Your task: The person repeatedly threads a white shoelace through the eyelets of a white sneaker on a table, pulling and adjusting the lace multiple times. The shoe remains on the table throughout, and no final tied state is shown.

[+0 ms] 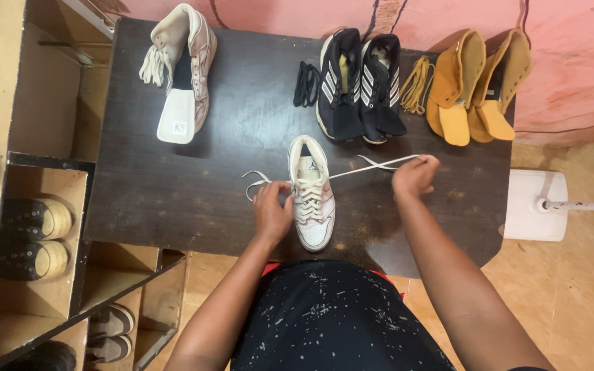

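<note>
Item 1: tongue label (309, 165) on the white low sneaker (313, 206), small, pale with a dark mark. It lies just beyond and to the right of the left hand (271, 209) fingers (280, 191), and well left of the right hand (414, 176) fingers (427, 163), which pinch the white lace (379, 165). Item 2: tongue patch (175, 126) on the white high-top (185, 62), squarish, white with a small dark mark, well beyond and left of the left fingers.
</note>
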